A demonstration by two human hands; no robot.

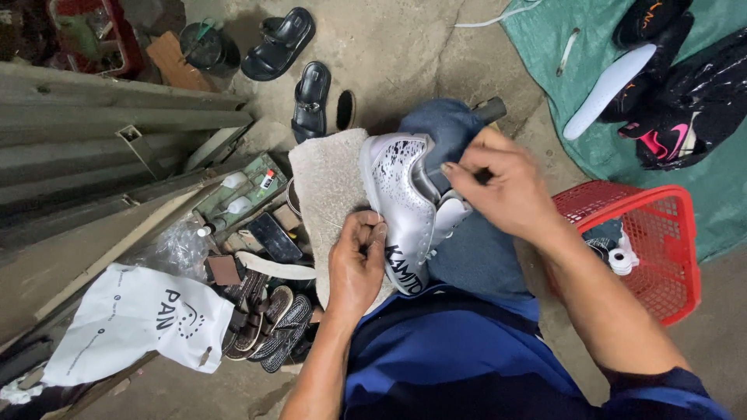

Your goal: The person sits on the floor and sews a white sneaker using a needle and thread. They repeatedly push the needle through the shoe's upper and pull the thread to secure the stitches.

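Observation:
A silver sports shoe [401,198] with black speckles lies on its side over my knee, on a piece of beige cloth [327,190]. My left hand [356,260] pinches something small at the shoe's sole edge; a thin thread seems to run from it. My right hand [502,187] grips the shoe's opening, fingers tucked inside the collar.
A red plastic basket [650,233] with a white bottle stands at my right. Black sandals [299,66] lie on the concrete ahead. At left are a white plastic bag [132,319], loose soles, tools and glue bottles. A green tarp [700,155] at far right holds black shoes and a white insole.

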